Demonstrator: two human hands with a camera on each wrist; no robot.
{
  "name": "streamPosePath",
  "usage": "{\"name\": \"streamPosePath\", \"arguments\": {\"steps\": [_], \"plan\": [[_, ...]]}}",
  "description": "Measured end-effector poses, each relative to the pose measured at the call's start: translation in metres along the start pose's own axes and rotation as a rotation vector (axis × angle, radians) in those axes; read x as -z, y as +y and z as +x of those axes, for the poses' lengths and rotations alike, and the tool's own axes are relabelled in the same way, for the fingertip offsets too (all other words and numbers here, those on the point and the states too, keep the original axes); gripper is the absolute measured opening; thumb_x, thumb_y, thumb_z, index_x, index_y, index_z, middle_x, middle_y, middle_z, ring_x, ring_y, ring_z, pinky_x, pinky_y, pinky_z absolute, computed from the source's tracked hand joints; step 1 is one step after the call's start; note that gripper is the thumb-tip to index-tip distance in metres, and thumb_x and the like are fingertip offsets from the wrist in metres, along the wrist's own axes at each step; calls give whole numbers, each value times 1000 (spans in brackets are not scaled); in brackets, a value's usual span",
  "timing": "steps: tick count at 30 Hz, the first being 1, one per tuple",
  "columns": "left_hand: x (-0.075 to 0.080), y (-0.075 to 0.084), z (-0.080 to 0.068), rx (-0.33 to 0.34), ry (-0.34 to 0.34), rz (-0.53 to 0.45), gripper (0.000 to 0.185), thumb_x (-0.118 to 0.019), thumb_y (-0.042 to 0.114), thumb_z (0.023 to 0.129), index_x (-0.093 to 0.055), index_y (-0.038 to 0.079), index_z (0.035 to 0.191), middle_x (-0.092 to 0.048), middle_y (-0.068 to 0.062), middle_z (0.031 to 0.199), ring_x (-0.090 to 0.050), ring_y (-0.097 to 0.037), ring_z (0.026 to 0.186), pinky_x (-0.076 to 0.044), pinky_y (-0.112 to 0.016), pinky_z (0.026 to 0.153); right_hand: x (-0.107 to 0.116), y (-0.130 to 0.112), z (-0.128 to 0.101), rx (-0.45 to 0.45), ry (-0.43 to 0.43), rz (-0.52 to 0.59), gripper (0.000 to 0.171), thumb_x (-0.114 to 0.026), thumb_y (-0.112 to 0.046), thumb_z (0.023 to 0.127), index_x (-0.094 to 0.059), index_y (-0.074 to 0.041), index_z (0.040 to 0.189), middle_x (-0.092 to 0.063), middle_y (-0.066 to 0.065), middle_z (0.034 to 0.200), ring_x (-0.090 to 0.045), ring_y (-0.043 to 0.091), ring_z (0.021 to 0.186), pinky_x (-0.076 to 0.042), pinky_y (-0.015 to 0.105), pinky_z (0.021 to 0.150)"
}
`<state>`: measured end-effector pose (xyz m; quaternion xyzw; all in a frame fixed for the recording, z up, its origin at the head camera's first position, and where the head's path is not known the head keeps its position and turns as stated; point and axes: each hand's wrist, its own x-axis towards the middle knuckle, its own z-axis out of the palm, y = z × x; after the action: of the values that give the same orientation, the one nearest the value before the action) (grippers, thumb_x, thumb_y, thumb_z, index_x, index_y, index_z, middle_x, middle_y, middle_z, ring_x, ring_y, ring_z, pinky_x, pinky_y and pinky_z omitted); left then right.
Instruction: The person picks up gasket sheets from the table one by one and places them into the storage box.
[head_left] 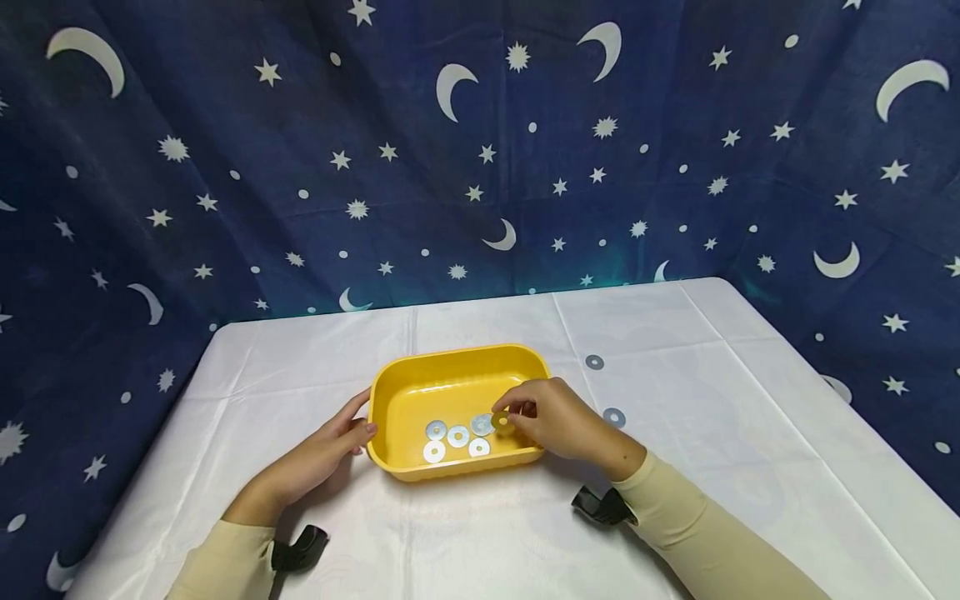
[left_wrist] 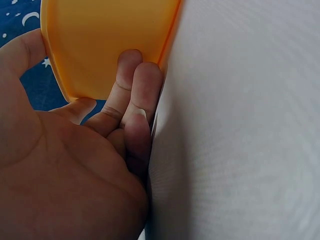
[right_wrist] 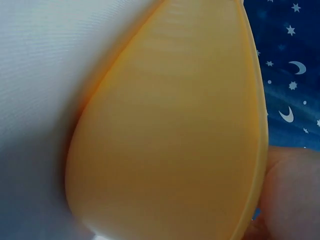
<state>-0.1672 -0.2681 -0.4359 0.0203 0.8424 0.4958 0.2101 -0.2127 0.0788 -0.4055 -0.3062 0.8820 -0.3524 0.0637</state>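
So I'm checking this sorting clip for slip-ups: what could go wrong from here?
The washer pinched in the right hand sits just above the yellow tray; if it slips it may bounce among the five already inside. The left hand only touches the tray's end wall, so a nudge could slide it on the white cloth. Two washers on the cloth could get brushed away by the sleeve.

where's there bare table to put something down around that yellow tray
Bare cloth lies behind the yellow tray up to the starry backdrop, along the near edge between the two sleeves, and far right past the two loose washers. It is crowded at the tray: the left hand presses its left wall, the right hand holds a washer over it.
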Motion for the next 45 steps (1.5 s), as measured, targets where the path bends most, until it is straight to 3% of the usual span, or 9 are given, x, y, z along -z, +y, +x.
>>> {"name": "streamPosePath", "arguments": {"steps": [8,16,28,36,45], "plan": [[-2,3,3,9,-7,-5,66,-45,48,104,-13,36,159,-58,-8,132,-45,-27,120,-34,-49,101,-3,-6,2,-60,-75,-172,17,-73,-10,87,-79,-21,99,-66,-13,79,-53,5,67,-44,25,64],[-2,3,3,14,1,-2,64,-45,48,104,-14,36,159,-56,-8,140,-46,-27,124,-34,-49,103,-2,-7,12,-53,-153,-233,15,-72,-9,87,-77,-19,96,-66,-10,75,-53,8,65,-44,29,61],[-2,0,3,4,-5,-12,64,-44,46,105,-13,34,160,-57,-8,139,-48,-25,123,-35,-42,101,-7,-6,22,-79,-210,-333,14,-72,-6,85,-68,-19,82,-54,-9,60,-51,11,60,-39,30,57],[-2,-2,2,20,7,-12,67,-46,47,103,-13,33,160,-56,-9,139,-47,-26,125,-35,-49,103,-9,-10,26,-112,-222,-367,14,-73,-1,85,-70,-15,88,-66,-2,79,-54,15,69,-43,33,62],[0,-2,1,15,8,-6,65,-44,47,104,-13,35,159,-57,-8,139,-47,-26,123,-35,-45,102,-9,-12,27,-110,-184,-397,12,-72,-3,86,-71,-12,93,-66,-2,79,-54,15,69,-44,34,65]]}}
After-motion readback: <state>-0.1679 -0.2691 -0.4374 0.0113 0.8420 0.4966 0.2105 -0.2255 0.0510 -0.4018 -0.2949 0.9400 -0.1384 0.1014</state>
